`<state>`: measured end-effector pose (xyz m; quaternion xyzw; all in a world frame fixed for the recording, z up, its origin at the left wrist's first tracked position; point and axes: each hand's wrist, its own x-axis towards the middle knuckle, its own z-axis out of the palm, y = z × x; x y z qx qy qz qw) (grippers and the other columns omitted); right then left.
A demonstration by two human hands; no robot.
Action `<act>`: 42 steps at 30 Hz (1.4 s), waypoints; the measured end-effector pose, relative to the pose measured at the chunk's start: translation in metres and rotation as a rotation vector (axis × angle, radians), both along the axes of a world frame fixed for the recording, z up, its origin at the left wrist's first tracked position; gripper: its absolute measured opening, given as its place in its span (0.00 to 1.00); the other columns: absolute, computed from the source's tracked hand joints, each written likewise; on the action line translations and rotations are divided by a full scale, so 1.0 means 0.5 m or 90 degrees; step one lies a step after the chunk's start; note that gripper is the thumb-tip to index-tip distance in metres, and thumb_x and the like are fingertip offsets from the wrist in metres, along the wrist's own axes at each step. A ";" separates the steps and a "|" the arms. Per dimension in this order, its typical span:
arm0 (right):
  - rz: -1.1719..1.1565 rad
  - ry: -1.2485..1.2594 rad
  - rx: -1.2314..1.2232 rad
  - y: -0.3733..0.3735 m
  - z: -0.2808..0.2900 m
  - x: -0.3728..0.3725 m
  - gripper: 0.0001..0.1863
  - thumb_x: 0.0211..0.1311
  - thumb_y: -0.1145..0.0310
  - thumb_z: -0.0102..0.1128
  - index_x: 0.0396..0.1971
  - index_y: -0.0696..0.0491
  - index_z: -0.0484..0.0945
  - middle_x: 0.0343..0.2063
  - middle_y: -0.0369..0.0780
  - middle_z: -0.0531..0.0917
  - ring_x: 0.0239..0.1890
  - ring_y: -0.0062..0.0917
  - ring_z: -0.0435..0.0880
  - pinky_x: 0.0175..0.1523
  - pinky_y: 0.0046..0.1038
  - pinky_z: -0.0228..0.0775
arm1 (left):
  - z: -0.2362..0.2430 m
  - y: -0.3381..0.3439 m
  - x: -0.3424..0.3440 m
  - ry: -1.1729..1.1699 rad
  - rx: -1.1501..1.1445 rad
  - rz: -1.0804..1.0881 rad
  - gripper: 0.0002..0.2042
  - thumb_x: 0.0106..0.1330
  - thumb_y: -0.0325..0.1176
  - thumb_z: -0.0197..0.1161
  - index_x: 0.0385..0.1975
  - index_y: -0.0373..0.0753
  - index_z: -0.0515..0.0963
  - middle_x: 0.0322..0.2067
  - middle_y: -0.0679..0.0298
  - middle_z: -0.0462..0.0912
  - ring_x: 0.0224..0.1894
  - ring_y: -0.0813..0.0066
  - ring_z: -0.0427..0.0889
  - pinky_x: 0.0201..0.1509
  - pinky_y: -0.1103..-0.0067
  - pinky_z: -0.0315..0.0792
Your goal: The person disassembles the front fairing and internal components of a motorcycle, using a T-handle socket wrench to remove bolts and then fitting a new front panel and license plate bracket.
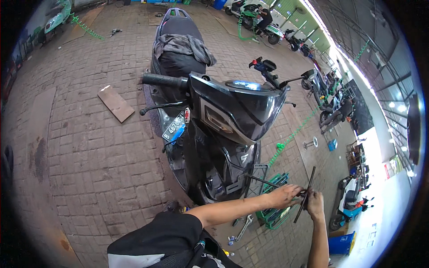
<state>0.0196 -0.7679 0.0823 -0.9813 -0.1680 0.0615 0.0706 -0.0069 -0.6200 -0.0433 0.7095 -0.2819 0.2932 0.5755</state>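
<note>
Both of my hands are together at the lower right, beside the front of a black scooter (pixel 223 111). My left hand (pixel 284 197) is closed around a dark T-handle wrench (pixel 263 181), near where its shaft meets the crossbar. Closed on the crossbar itself is my right hand (pixel 315 203). The shaft points left toward the scooter's lower front; from here I cannot tell whether its tip touches anything. Below my left hand sits a green metal tool rack (pixel 273 221), partly covered by that hand. A silver wrench (pixel 244 228) lies on the paving near it.
A grey cloth (pixel 185 46) drapes over the scooter's seat. At left lies a brown board (pixel 116 104). A green coiled hose (pixel 292 139) crosses the paving at right. A blue bin (pixel 342 243) stands lower right. Other people work at scooters (pixel 272 33) farther off.
</note>
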 end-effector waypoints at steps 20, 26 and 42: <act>0.074 0.100 -0.112 0.017 0.014 -0.064 0.16 0.54 0.58 0.59 0.26 0.59 0.76 0.20 0.50 0.77 0.26 0.44 0.76 0.33 0.42 0.65 | 0.063 -0.029 0.075 0.506 -0.068 -0.130 0.20 0.63 0.46 0.53 0.34 0.30 0.73 0.28 0.49 0.76 0.34 0.52 0.77 0.39 0.66 0.69; 0.317 -0.298 -0.278 0.057 0.107 -0.075 0.27 0.43 0.61 0.67 0.46 0.51 0.70 0.50 0.42 0.74 0.51 0.37 0.72 0.53 0.39 0.65 | 0.005 -0.017 0.047 0.053 -0.248 -0.122 0.20 0.54 0.37 0.62 0.44 0.37 0.66 0.37 0.50 0.74 0.40 0.53 0.75 0.47 0.68 0.68; 0.249 -0.294 -0.153 0.037 0.073 -0.073 0.23 0.46 0.65 0.65 0.45 0.51 0.71 0.47 0.44 0.75 0.49 0.36 0.75 0.47 0.36 0.70 | 0.045 -0.010 0.057 0.290 -0.115 -0.129 0.22 0.60 0.48 0.54 0.23 0.30 0.73 0.17 0.55 0.74 0.24 0.61 0.77 0.33 0.69 0.70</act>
